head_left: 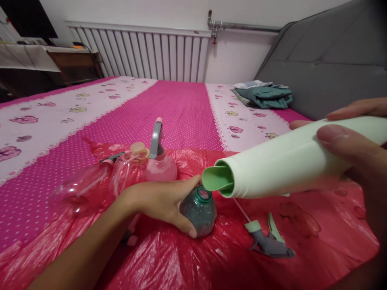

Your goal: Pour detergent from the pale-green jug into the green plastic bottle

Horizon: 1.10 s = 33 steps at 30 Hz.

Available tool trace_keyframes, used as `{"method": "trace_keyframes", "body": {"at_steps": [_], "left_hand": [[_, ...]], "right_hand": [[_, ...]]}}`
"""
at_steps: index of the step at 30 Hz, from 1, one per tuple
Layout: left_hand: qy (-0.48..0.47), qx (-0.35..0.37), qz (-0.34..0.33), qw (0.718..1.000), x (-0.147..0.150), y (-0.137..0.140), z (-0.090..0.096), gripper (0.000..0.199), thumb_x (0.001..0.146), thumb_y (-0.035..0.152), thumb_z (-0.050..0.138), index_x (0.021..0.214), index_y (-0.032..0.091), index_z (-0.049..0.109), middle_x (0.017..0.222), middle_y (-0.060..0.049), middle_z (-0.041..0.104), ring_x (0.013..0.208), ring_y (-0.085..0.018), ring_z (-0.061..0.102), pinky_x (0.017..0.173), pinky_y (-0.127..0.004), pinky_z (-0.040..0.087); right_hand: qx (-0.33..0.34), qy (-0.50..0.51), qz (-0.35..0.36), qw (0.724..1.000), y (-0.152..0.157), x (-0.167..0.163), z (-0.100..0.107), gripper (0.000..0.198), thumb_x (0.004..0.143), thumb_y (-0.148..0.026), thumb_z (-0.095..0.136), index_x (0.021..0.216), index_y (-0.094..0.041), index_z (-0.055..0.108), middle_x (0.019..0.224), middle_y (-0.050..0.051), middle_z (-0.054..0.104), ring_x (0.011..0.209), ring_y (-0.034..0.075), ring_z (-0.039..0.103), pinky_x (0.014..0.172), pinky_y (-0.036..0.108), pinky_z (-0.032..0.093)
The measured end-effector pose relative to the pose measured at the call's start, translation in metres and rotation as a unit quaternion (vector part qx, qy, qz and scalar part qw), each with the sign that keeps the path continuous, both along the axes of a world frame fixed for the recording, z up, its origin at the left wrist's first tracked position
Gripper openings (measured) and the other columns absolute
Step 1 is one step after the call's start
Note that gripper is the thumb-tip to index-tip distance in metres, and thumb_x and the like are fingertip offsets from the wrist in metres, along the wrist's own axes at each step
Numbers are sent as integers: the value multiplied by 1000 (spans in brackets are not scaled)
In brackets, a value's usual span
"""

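Note:
My left hand (165, 201) is wrapped round a small translucent green spray-bottle body (201, 215), which stands upright with its mouth uncovered. My right hand (359, 157) grips a long pale green bottle (278, 161), tilted down to the left. Its green spout (216, 178) is right at the open mouth of the small bottle. I cannot make out any stream of liquid. To the right lies a grey and green trigger spray head (269, 241) with its thin tube. Behind my left hand stands a pink spray bottle (161, 168) with a grey trigger.
Clear pinkish bottles (83, 191) lie at the left, near a peach-coloured cap (138, 148). A red plastic sheet (169, 257) covers the near part of the pink patterned bed (181, 108). Folded clothes (266, 96) lie by the grey headboard (329, 56). A radiator (145, 52) lines the wall.

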<state>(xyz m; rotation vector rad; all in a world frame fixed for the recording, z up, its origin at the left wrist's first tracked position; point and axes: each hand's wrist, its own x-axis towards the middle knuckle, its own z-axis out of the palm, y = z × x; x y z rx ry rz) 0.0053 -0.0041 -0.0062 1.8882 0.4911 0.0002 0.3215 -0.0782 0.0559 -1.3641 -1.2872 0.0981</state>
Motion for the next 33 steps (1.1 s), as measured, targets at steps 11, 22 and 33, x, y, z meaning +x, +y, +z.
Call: {"method": "trace_keyframes", "body": {"at_steps": [11, 22, 33], "left_hand": [[-13, 8, -6, 1000, 0, 1, -3, 106, 72, 35, 91, 157, 26, 29, 140, -12, 62, 111, -28, 68, 88, -32, 56], [3, -9, -5, 1000, 1, 0, 1, 111, 72, 31, 91, 159, 25, 23, 135, -11, 64, 110, -29, 68, 89, -33, 56], [1, -4, -3, 1000, 1, 0, 1, 112, 73, 35, 91, 160, 25, 22, 137, -12, 63, 111, -30, 68, 87, -33, 56]], "right_hand": [[28, 1, -81, 996, -3, -24, -2, 72, 63, -71, 80, 112, -19, 74, 89, 6, 56, 62, 5, 46, 36, 14, 36], [20, 1, -39, 999, -4, -19, -2, 62, 72, -66, 76, 112, -18, 71, 91, 5, 56, 70, 2, 49, 47, 11, 42], [31, -16, 14, 999, 1, 12, 1, 70, 79, -75, 64, 111, -13, 66, 101, 8, 56, 90, 7, 55, 61, 18, 50]]}}
